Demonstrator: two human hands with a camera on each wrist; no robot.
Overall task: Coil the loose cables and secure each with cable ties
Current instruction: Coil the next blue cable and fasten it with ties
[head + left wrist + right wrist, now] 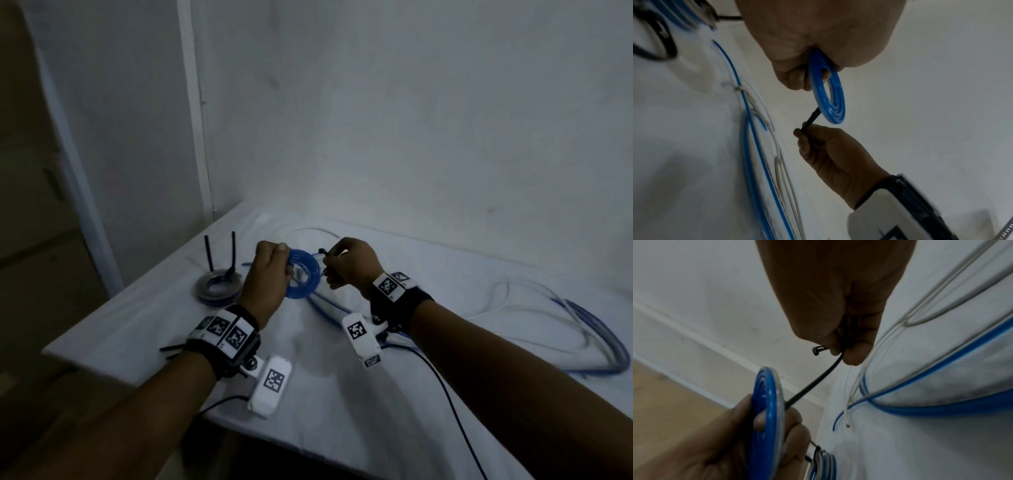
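Note:
My left hand (270, 270) grips a flat blue cable coil (304, 277) held upright above the white table (137, 308); the coil's rings show edge-on in the wrist views (835, 100) (766, 410). My right hand (346, 263) pinches a black cable tie (813, 381) near its head (818, 350). The tie's strap runs down through the coil's hole towards my left fingers (791, 423). In the left wrist view the tie (810, 120) passes from the coil into my right hand (830, 146).
A finished grey-and-blue coil (217, 286) with two black tie tails sticking up lies at the table's left. Loose blue and white cables (582, 325) sprawl over the right side. Spare black ties (173, 349) lie by my left wrist. Walls close the back and left.

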